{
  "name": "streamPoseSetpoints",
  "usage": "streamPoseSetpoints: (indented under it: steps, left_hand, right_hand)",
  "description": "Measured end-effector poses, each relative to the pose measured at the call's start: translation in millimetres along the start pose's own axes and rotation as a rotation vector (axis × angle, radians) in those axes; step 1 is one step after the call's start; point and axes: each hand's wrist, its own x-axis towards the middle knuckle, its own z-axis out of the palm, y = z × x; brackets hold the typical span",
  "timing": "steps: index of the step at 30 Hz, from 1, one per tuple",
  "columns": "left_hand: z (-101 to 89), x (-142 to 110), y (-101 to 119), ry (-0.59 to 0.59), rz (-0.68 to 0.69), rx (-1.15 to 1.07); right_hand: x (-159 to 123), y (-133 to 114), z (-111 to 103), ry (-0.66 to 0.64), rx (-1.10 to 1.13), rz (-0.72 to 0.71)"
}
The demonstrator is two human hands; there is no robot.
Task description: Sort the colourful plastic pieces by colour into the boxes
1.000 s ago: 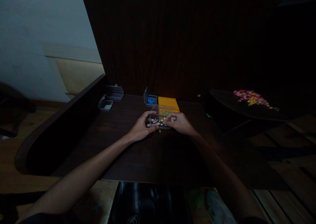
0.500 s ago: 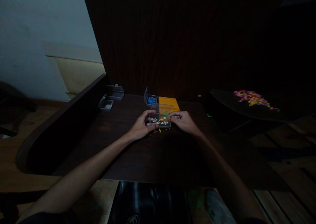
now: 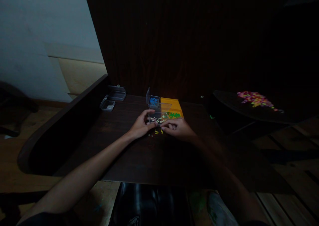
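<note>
My left hand (image 3: 142, 124) grips the left side of a clear plastic box (image 3: 159, 107), thumb at its front edge. The box's lid stands raised, and small pale pieces (image 3: 157, 121) lie in it. My right hand (image 3: 175, 128) is at the box's front right corner, its fingers pinched together; what they hold, if anything, is hidden. Just in front of the box, several tiny yellow pieces (image 3: 157, 132) lie on the dark table (image 3: 139, 163). Behind my right hand, green pieces (image 3: 174, 115) rest on a yellow tray (image 3: 171, 103).
A small open box of blue pieces (image 3: 154, 101) stands behind the clear box. Two clear open boxes (image 3: 108, 105) sit at the back left by the side panel (image 3: 67, 119). A pile of pink and yellow pieces (image 3: 256, 99) lies on a dark surface at right.
My right hand has moved left and toward me, from the box's right side to its front corner. The green pieces behind it show more. My left hand keeps hold of the box.
</note>
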Motion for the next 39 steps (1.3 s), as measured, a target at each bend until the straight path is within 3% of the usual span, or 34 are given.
streamPoseSetpoints:
  steps: [5, 11, 19, 28, 39]
  left_hand:
    - [-4.1, 4.1, -2.0, 0.033, -0.004, 0.003]
    - [-4.7, 4.0, -0.1, 0.033, 0.002, 0.012]
    - [-4.6, 5.3, -2.5, 0.04, 0.018, -0.006]
    - [-4.6, 5.5, -4.7, 0.042, 0.014, -0.002]
    - [-4.8, 4.2, -0.8, 0.034, 0.006, 0.006]
  right_hand:
    - [-1.1, -5.8, 23.5, -0.182, -0.168, -0.13]
    - [1.5, -7.4, 41.5, -0.224, -0.361, -0.081]
    - [1.2, -12.2, 41.3, -0.257, -0.443, 0.041]
    - [3.7, -15.0, 40.1, -0.3, -0.488, 0.084]
    - [5.6, -17.3, 36.9, -0.321, -0.475, 0.032]
